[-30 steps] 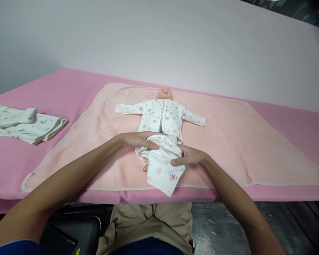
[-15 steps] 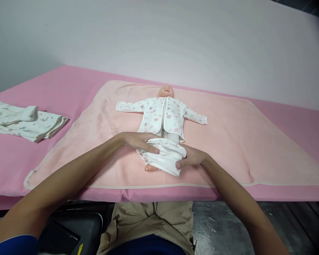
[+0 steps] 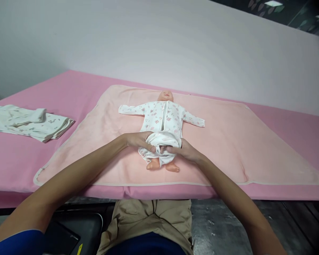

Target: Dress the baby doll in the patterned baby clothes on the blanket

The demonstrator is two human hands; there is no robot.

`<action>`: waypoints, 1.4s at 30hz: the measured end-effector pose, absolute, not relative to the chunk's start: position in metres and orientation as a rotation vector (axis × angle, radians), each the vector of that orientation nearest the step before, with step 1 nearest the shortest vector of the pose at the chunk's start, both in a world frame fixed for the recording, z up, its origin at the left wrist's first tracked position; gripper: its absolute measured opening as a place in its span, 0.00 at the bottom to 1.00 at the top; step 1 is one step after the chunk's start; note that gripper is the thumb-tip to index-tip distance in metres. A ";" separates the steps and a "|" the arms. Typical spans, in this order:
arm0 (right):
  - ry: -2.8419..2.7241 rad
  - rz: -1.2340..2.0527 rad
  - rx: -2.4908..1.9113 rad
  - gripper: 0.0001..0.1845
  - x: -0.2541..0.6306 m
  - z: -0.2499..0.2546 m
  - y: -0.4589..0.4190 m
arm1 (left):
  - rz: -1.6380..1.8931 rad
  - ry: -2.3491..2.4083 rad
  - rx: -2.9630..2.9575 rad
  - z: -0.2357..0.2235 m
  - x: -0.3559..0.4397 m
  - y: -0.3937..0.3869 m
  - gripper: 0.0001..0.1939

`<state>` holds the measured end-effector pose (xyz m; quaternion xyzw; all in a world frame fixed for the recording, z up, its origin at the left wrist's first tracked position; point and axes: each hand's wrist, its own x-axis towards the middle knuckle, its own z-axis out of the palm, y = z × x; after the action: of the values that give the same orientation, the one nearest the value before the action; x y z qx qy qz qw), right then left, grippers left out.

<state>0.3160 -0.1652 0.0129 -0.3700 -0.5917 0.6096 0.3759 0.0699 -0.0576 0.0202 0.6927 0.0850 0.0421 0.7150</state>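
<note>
A baby doll (image 3: pixel 166 95) lies on its back on a peach blanket (image 3: pixel 218 152), its arms spread. It wears a white printed jacket (image 3: pixel 154 117), parted down the front. Bunched white baby pants (image 3: pixel 167 139) surround the doll's hips and upper legs, and both bare feet stick out below. From the left, my left hand (image 3: pixel 141 141) grips the gathered cloth with thumb on top. My right hand (image 3: pixel 185 149) holds the other side, its fingers closed on the fabric near the middle. Some fingertips are hidden in the folds.
Folded white printed baby clothes (image 3: pixel 33 122) lie on the pink-covered table (image 3: pixel 93 79) at the left. A pale wall (image 3: pixel 149 46) rises behind the table. Below the front edge, a black chair or case (image 3: pixel 77 223) stands at the left.
The pants have been drawn up toward the jacket and bunched, so both feet now show. My right hand has moved up and inward. The view has shifted slightly.
</note>
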 end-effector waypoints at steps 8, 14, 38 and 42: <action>-1.422 0.991 -1.300 0.20 0.292 0.016 -0.211 | 0.114 0.501 1.833 0.037 0.072 -0.090 0.25; -1.251 0.571 -1.730 0.13 0.245 -0.011 -0.293 | 0.068 0.677 2.375 0.042 0.092 -0.127 0.10; -1.016 0.716 -1.382 0.08 0.269 -0.041 -0.271 | 0.399 0.676 2.171 0.022 0.104 -0.131 0.16; -1.157 0.777 -1.264 0.12 0.279 -0.035 -0.261 | 0.528 0.525 1.986 0.016 0.097 -0.130 0.15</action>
<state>0.2788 -0.2605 -0.0351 -0.5430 -0.4967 0.3335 0.5892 0.0974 -0.1301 0.0158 0.8172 0.2159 0.2172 0.4883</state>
